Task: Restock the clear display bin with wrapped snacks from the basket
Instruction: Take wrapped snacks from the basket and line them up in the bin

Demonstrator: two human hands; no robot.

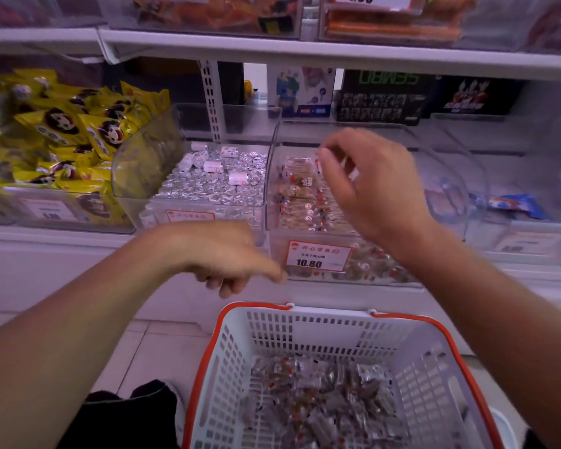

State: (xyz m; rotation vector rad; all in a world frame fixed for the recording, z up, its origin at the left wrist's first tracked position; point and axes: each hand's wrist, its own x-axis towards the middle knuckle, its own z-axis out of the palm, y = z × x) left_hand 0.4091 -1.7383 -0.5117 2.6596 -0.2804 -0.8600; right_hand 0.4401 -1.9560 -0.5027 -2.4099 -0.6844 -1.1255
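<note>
— Right hand [363,186] hovers over the clear bin [434,176], fingers loosely spread, seemingly empty. Left hand [227,254]?
— Loosely curled, empty, above the basket [412,345]. Scoop wrapped snacks [321,393] there; release low inside the bin.

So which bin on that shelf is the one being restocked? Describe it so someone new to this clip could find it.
Start at the white basket with the orange rim on the floor; the shelf straight above it holds a row of clear bins. The clear display bin sits under the right hand and holds clear-wrapped brownish snacks. Unlike the silver-foil bin on its left, its front tag reads 10.80.
</note>
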